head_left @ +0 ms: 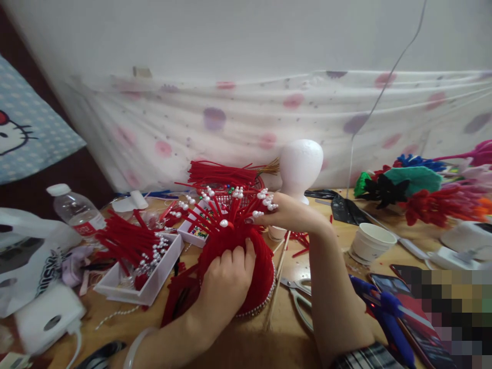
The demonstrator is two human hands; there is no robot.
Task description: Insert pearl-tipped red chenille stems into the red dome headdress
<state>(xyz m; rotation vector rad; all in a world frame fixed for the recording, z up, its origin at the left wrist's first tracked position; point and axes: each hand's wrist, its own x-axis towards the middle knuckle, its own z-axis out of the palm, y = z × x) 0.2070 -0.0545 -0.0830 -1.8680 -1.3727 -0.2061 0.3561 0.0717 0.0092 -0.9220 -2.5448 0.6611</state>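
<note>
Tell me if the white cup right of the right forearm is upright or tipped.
Upright: the white cup stands with its wide rim facing up and narrower base down on the table.

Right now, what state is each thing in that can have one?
Headpiece: stems splayed
Left hand: curled on headpiece
Right hand: at stems, grip unclear
Foam head: upright, bare
Bottle: capped
Front cup: upright
Scissors: apparently open
Glue gun: red light on
Front tray: open, filled
Near phone: screen up

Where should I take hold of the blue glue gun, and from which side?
Take the blue glue gun by its handle, probably from the near right side: the handle slants toward the person, while the front end points away, beside the right forearm.
</note>
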